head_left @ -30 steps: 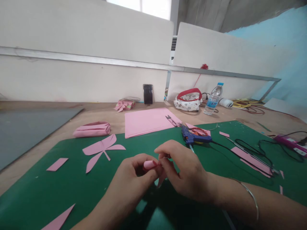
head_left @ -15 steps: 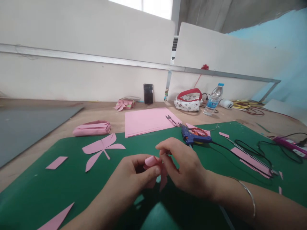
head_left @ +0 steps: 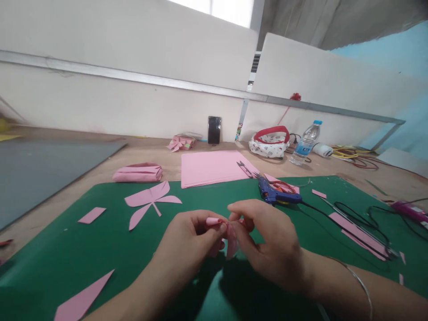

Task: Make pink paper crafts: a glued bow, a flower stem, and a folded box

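Observation:
Both hands meet above the green cutting mat [head_left: 100, 267] and pinch a small folded pink paper piece [head_left: 230, 238]. My left hand [head_left: 192, 243] is closed on its rolled left end, thumb on top. My right hand [head_left: 267, 243] is closed on its right side, fingers curled; a thin bangle circles that wrist. A loose tail of the paper hangs down between the hands. A pink cut-out shaped like loops and tails [head_left: 150, 203] lies flat on the mat to the left of my hands.
A blue glue gun [head_left: 276, 195] with black cord lies right of centre, beside scissors. Pink paper sheets [head_left: 210, 167], a pink folded bundle [head_left: 137, 173], a phone [head_left: 214, 129], a small gift box [head_left: 181, 142], a water bottle [head_left: 306, 142] and pink scraps lie about.
The view has shifted slightly right and down. My hands have turned the pink paper piece a little, and its tail now hangs lower between them.

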A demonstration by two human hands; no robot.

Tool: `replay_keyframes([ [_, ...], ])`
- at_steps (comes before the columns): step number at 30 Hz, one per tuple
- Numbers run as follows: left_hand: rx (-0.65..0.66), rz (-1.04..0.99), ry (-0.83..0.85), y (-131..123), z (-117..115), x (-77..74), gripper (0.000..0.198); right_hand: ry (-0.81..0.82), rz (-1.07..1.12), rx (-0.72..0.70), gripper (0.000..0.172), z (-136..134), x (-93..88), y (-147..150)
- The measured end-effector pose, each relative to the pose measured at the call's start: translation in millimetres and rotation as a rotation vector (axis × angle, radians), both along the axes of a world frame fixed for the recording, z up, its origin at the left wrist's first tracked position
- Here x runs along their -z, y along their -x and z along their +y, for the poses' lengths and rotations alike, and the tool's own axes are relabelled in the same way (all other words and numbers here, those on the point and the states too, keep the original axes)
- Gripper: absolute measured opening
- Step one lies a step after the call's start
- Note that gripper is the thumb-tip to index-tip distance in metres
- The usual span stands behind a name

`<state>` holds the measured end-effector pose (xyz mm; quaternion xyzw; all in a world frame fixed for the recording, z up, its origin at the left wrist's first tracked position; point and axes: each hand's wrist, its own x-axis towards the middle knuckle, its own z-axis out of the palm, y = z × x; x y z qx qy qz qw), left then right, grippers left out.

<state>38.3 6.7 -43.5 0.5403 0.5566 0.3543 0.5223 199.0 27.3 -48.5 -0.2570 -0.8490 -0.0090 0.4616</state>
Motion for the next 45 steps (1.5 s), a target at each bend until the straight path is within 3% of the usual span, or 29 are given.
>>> replay_keyframes([
  [7, -0.004, 0.067, -0.075, -1.9, -3.0, 0.9, 0.025, 0.057, -0.015, 0.001, 0.024, -3.3, 0.3, 2.1],
  [18, -0.133, -0.233, 0.114, 0.9, 2.2, 1.9, 0.021, 0.068, -0.098, -0.063, 0.021, -7.7, 3.1, 3.4],
  [30, -0.130, -0.361, 0.168, -0.1, -4.5, -5.1, 0.020, -0.029, -0.131, -0.080, 0.024, -2.8, 6.1, 4.4],
  [40, -0.109, -0.430, 0.210, 1.8, -2.0, -3.7, 0.024, -0.212, -0.364, -0.172, 0.023, -4.2, -8.5, -2.0],
  [45, -0.112, -0.363, 0.142, -0.1, -2.4, -4.3, 0.022, -0.090, -0.176, -0.135, 0.022, -6.8, -14.0, -3.5],
])
